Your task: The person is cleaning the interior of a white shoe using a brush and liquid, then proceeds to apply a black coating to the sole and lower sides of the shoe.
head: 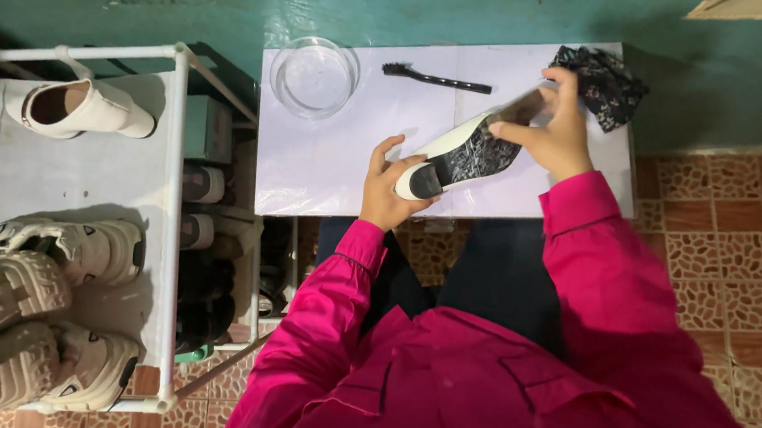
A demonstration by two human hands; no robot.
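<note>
I hold a white shoe [458, 157] sole-up over the white table [330, 165]; its dark sole looks dirty and speckled. My left hand [389, 187] grips the toe end, thumb and fingers wrapped around it. My right hand [555, 128] holds the heel end, fingers curled over the top. Both sleeves are bright pink. A black brush [435, 78] lies on the table beyond the shoe, untouched. A clear glass bowl [314, 76] stands at the table's far left corner. A dark patterned cloth [602, 82] lies bunched at the far right corner, just past my right hand.
A white shoe rack [167, 224] stands to the left. On its top shelf rest a white heeled shoe [77, 107] and several chunky white sneakers [29, 304]; lower shelves hold dark shoes. The floor has brown patterned tiles [731, 260]; a green wall is beyond.
</note>
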